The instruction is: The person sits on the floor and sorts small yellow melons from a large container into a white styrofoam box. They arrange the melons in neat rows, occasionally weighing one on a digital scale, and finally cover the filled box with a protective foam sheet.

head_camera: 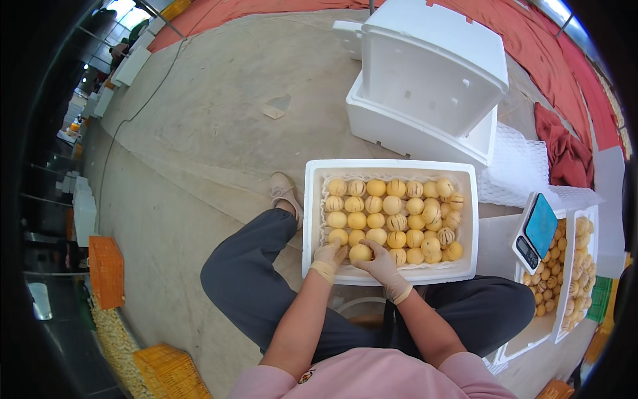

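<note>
A white foam box (390, 164) lined with bubble wrap stands before me, holding rows of round yellow fruit (396, 223), some with dark stripes. On its right side the fruit lie piled up rather than in one layer. Both hands wear thin pale gloves. My right hand (381, 264) has its thumb and fingers around a plain yellow fruit (360, 253) at the near edge of the rows. To the left of that fruit is my left hand (330, 255), inside the box's near left corner; its fingers are partly bent, and whether they touch anything is unclear.
White foam boxes (423, 114) are stacked beyond, beside bubble wrap (513, 164). At right, a digital kitchen scale (535, 233) rests by foam boxes of more fruit (579, 269). Orange (106, 272) and yellow crates (172, 373) stand left. A cable (123, 121) crosses the floor; people are far off.
</note>
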`<state>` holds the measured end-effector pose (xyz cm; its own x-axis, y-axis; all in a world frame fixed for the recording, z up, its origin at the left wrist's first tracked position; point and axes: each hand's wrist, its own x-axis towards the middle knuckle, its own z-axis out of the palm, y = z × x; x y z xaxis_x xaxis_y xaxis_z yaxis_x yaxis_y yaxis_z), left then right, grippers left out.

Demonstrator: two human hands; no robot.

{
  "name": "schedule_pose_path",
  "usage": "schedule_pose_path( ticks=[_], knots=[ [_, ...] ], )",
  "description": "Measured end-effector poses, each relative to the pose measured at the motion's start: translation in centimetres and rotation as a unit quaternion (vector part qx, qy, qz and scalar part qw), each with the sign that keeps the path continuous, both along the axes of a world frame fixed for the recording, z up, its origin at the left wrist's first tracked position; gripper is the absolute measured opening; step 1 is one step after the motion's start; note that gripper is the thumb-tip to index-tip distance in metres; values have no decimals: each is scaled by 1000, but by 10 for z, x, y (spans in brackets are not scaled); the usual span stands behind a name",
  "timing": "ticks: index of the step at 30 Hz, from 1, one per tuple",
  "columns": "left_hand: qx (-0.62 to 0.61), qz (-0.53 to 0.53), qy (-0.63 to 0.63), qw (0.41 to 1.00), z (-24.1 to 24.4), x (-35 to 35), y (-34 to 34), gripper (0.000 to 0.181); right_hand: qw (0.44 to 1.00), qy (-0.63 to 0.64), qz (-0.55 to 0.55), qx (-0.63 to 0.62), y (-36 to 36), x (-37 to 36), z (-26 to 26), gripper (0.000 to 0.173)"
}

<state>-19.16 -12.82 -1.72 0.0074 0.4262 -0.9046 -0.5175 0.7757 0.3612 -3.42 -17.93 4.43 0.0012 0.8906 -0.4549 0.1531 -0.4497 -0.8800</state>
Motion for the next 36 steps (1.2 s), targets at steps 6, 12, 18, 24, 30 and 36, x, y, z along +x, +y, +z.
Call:
schedule_pose_path(
  ticks=[6,12,18,24,30,36],
  knots=[
    [74,39,23,996,0,9,-4,26,1000,-14,-9,11,2,11,-5,58],
    [93,-5,143,985,12,19,-2,24,999,-19,-24,33,0,14,-4,56],
    [83,-119,177,973,14,12,3,23,988,-120,50,88,1,-6,16,57],
    [86,-152,177,969,11,3,11,34,964,-205,94,140,18,-40,-3,45],
    [61,-203,201,956,-15,-7,16,40,911,-284,212,209,26,-46,-24,33],
    [125,-129,114,977,-7,-13,7,32,905,-313,249,143,31,-49,-9,26]
  ],
)
